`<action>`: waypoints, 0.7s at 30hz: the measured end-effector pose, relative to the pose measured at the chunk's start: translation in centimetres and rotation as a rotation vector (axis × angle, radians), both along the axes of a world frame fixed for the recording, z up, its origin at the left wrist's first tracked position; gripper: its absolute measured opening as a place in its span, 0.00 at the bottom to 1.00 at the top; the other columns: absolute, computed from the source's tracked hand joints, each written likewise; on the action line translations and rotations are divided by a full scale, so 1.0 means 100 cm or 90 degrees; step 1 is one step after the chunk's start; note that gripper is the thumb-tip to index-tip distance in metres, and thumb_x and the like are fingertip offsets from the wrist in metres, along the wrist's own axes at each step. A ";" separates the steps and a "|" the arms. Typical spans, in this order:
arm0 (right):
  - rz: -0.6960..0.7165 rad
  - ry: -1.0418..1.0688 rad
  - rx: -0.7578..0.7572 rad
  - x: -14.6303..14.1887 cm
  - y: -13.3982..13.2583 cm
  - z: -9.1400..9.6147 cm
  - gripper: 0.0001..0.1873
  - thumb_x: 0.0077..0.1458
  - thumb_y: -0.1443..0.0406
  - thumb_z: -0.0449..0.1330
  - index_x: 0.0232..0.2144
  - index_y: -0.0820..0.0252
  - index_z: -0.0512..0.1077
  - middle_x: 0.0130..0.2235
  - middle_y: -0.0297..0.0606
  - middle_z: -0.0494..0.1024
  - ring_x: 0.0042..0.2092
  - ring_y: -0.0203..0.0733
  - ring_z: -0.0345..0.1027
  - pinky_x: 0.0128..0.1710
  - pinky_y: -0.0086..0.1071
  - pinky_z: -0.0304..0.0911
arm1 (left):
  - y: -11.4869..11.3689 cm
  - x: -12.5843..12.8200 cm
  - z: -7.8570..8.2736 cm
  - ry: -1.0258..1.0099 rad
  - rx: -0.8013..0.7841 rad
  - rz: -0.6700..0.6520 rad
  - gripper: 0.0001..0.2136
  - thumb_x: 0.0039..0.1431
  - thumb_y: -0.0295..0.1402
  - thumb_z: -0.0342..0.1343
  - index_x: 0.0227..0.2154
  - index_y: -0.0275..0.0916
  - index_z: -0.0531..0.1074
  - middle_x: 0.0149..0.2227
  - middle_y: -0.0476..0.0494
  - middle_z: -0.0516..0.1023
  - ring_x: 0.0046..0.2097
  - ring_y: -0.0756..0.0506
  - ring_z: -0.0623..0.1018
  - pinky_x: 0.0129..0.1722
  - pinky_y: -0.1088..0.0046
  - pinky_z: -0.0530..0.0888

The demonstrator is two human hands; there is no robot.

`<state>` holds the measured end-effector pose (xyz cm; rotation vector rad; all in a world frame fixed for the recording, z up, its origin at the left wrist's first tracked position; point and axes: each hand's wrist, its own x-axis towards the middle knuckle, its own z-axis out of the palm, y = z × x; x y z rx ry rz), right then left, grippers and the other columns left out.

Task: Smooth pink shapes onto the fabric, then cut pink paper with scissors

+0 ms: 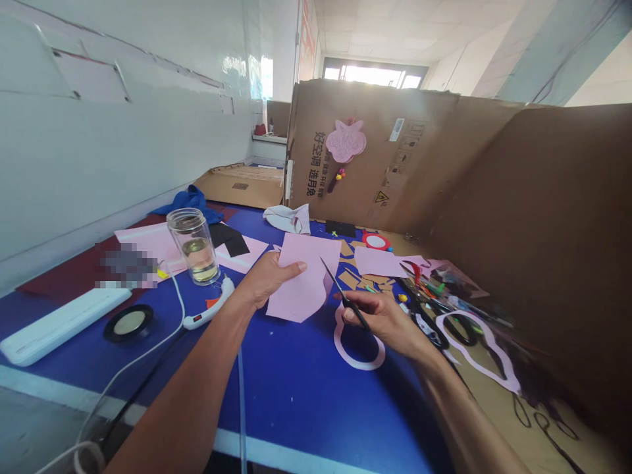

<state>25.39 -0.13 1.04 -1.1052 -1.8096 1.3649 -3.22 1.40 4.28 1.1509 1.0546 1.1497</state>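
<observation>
My left hand (269, 280) grips a pink sheet (301, 283) by its left side, thumb on top; the sheet's lower right edge is cut in a curve. In my right hand (375, 316) is a pair of black-handled scissors (353, 304), the blades pointing up and left over the sheet's right edge. Whether the blades are parted I cannot tell. Below my right hand a curved pink paper outline (363, 362) lies on the blue table (291, 388), partly hidden by the hand.
To the left are a glass jar (197, 257) of pale liquid, a white glue gun (212, 309), a tape roll (129, 322) and a white power strip (64, 322). Another pink outline (498, 359) and tools lie right. Cardboard walls (419, 151) stand behind, a pink cutout (346, 141) on one.
</observation>
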 end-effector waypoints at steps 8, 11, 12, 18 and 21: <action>-0.027 0.008 0.011 -0.001 0.001 -0.007 0.33 0.54 0.42 0.76 0.52 0.56 0.87 0.34 0.34 0.79 0.36 0.42 0.67 0.37 0.37 0.64 | 0.000 0.000 0.000 -0.005 -0.002 -0.003 0.10 0.56 0.39 0.75 0.36 0.39 0.87 0.37 0.39 0.90 0.35 0.40 0.86 0.37 0.64 0.81; -0.028 0.011 0.006 -0.002 0.001 -0.008 0.33 0.54 0.42 0.76 0.53 0.56 0.87 0.34 0.34 0.79 0.36 0.42 0.67 0.38 0.37 0.63 | 0.000 0.000 0.000 -0.003 -0.009 -0.003 0.10 0.56 0.39 0.75 0.37 0.39 0.87 0.37 0.38 0.90 0.35 0.40 0.86 0.37 0.64 0.81; -0.026 0.013 0.002 -0.002 0.001 -0.008 0.32 0.54 0.42 0.76 0.53 0.56 0.87 0.34 0.34 0.79 0.36 0.42 0.67 0.38 0.37 0.63 | 0.000 0.000 0.000 -0.002 -0.012 -0.002 0.10 0.56 0.38 0.76 0.37 0.39 0.86 0.37 0.39 0.90 0.35 0.40 0.86 0.37 0.64 0.81; -0.020 0.012 0.001 -0.002 0.000 -0.005 0.33 0.54 0.41 0.75 0.53 0.57 0.87 0.33 0.33 0.78 0.35 0.40 0.65 0.36 0.35 0.60 | -0.001 0.001 0.002 0.003 -0.025 0.002 0.10 0.57 0.37 0.75 0.38 0.37 0.86 0.36 0.39 0.90 0.35 0.41 0.86 0.37 0.65 0.81; -0.017 0.015 0.008 -0.002 0.000 -0.005 0.33 0.55 0.42 0.75 0.52 0.58 0.87 0.33 0.33 0.78 0.35 0.40 0.65 0.37 0.35 0.59 | -0.001 0.002 0.003 0.002 -0.031 0.000 0.10 0.58 0.36 0.74 0.39 0.37 0.86 0.37 0.40 0.90 0.35 0.41 0.86 0.37 0.66 0.81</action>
